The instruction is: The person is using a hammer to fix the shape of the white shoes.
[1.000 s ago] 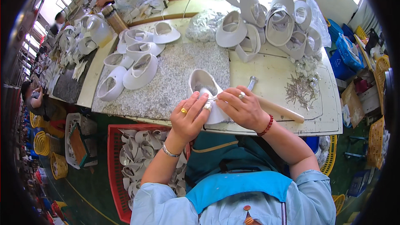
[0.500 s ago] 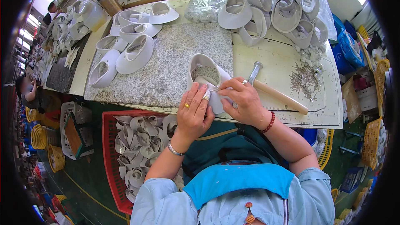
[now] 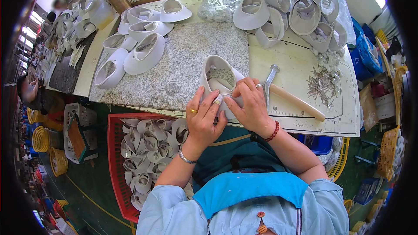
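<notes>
My left hand (image 3: 203, 116) and right hand (image 3: 251, 108) grip a white shoe upper (image 3: 220, 88) between them, fingers bent. A hammer (image 3: 300, 103) lies just beside my right hand.

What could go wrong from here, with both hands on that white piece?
The white piece is near the front edge of the table, so it might slip off if the left hand and right hand loosen. The hammer lies just beside the right hand, which could bump it.

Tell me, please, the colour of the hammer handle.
The hammer handle is pale tan, clearest in the head view.
</notes>
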Motion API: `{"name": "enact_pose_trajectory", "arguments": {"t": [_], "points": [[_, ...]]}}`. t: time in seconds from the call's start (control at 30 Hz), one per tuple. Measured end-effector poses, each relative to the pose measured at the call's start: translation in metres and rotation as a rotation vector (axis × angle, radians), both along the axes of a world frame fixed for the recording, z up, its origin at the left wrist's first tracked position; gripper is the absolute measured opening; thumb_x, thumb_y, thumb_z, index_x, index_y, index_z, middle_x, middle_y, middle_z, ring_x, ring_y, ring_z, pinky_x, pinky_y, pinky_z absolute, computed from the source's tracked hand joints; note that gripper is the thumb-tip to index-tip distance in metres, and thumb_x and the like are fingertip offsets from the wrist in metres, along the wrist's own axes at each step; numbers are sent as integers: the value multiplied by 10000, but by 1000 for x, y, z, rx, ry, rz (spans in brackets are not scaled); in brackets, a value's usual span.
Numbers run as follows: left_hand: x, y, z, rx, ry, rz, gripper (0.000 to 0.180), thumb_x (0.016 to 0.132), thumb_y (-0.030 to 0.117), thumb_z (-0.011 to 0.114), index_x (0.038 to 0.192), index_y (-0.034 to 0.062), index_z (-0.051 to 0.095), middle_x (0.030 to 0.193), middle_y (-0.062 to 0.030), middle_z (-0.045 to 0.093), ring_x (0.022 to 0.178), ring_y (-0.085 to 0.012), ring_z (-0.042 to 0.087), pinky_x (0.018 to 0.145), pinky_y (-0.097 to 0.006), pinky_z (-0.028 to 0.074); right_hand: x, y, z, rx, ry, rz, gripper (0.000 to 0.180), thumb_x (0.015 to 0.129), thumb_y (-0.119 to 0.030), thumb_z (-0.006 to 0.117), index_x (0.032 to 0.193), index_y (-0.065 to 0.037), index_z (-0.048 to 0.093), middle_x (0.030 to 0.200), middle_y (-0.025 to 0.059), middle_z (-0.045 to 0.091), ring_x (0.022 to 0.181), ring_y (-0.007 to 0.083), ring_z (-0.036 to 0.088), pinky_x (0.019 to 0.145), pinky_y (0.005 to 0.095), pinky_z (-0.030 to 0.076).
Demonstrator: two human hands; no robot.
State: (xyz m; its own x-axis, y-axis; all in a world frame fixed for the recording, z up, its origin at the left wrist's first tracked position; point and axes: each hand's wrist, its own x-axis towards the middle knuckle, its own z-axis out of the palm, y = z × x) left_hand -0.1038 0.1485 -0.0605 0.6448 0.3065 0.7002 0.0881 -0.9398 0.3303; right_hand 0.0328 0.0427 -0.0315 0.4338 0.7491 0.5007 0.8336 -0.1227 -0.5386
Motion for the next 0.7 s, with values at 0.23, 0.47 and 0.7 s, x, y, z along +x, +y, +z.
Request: {"name": "enact_pose_trajectory", "arguments": {"t": [0.23, 0.47, 0.7], "points": [[1, -1, -2, 2, -10, -2, 184, 748, 120, 664, 898, 14, 674, 1188, -92, 650, 1250, -363, 493, 971, -439, 381, -4, 3, -12, 64, 172, -36, 165, 815, -160, 685, 813, -79, 542, 921, 85, 530, 939, 308, 479, 821, 420, 329], [0, -2, -3, -2, 13, 12, 228, 772, 110, 650, 976, 12, 671, 1243, -108, 611, 1267, -378, 468, 991, -453, 373, -2, -3, -15, 64, 148, -28, 184, 767, -129, 730, 847, -84, 570, 1004, 76, 566, 988, 310, 492, 850, 416, 342], [-2, -4, 2, 35, 63, 5, 242, 799, 111, 656, 1036, 81, 697, 1257, -97, 591, 1277, -381, 450, 984, -462, 387, -7, -9, -12, 108, 109, -33, 267, 699, -88, 786, 903, -73, 614, 1039, 75, 589, 1002, 316, 510, 892, 405, 387]]}}
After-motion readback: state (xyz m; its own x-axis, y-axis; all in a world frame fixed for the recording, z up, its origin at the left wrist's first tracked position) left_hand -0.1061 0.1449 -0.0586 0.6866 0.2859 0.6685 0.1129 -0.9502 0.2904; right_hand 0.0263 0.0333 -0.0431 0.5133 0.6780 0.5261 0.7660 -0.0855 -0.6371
